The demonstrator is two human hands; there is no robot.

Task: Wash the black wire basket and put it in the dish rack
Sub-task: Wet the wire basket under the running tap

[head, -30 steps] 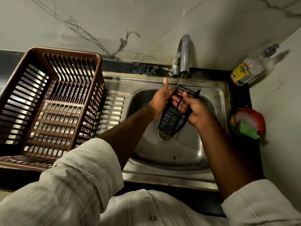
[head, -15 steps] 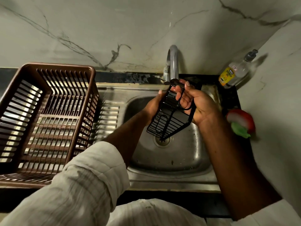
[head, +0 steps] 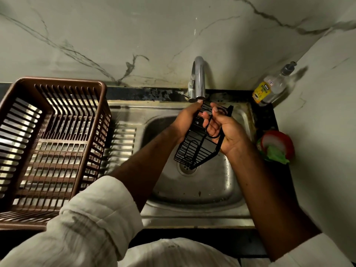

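While left hand [head: 184,122] holds wire basket [head: 195,151], right hand [head: 225,132] seemingly hooks it.

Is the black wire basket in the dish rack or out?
Out. Left hand and right hand hold the black wire basket over the sink; the dish rack sits apart.

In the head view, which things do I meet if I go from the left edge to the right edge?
Dish rack → left hand → basket → right hand → red tub.
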